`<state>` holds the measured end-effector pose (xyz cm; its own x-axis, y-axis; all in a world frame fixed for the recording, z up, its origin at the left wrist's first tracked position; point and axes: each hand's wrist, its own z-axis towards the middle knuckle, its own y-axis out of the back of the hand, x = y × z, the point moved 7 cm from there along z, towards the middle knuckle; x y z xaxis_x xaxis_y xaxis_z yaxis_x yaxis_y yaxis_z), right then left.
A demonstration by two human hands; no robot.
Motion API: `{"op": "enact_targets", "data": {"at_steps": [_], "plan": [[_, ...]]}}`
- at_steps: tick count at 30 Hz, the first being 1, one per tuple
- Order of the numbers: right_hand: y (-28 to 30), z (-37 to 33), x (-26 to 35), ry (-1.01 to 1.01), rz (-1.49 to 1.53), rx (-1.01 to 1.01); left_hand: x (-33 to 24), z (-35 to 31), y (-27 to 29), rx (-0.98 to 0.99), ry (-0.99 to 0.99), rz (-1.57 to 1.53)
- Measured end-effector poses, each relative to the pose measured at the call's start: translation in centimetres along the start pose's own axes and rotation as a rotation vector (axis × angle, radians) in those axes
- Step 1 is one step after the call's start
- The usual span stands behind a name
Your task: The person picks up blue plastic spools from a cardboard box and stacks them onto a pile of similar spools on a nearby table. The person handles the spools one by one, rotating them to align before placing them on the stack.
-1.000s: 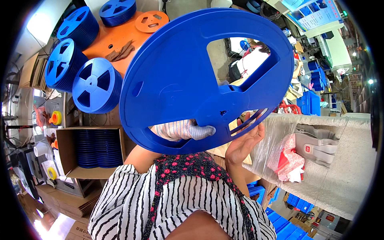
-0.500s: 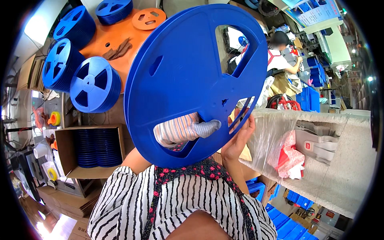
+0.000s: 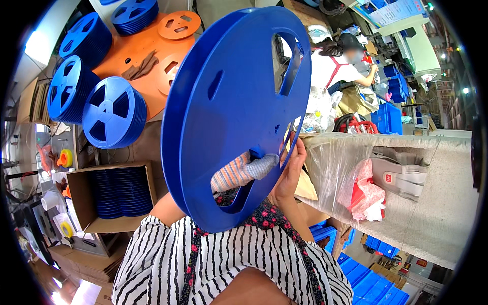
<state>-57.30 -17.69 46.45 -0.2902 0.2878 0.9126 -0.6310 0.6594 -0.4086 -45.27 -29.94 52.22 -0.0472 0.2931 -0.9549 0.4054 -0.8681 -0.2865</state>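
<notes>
A large blue plastic reel (image 3: 244, 96) with two flanges and cutouts is held up in front of my chest, tilted so that the gap between its flanges shows on the left. My left hand (image 3: 236, 175), in a striped knit glove, comes from behind and shows through the lower cutout. Its thumb lies over the part near the hub, and its other fingers are hidden. On the reel's lower right rim, my bare right hand (image 3: 291, 170) is closed, partly hidden behind the flange.
Stacks of blue reels (image 3: 109, 112) stand at the left, around an orange round table (image 3: 122, 53) with a dark glove (image 3: 141, 66). An open carton (image 3: 84, 175) holds more reels. To the right are a plastic-wrapped ledge (image 3: 432, 168) with a grey bag (image 3: 399, 178), and a co-worker (image 3: 333, 66) beyond.
The reel has turned more edge-on and shifted left, widening the visible gap between its flanges. Both hands have stayed on it, the right moving slightly left with the rim.
</notes>
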Motion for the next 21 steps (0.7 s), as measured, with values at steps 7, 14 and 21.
{"op": "enact_targets", "data": {"at_steps": [7, 14, 21], "plan": [[-0.3, -0.7, 3.1, 0.188, -0.246, -0.069, -1.6, -0.2, 0.1, -0.111, -0.050, -0.378], [-2.0, -2.5, 8.8, 0.427, -0.425, 0.067, -3.4, -0.8, -0.6, -0.064, 0.012, -0.841], [-3.2, -4.0, 10.5, 0.638, -0.590, 0.079, -1.0, -1.0, -0.2, -0.118, 0.030, -0.976]]}}
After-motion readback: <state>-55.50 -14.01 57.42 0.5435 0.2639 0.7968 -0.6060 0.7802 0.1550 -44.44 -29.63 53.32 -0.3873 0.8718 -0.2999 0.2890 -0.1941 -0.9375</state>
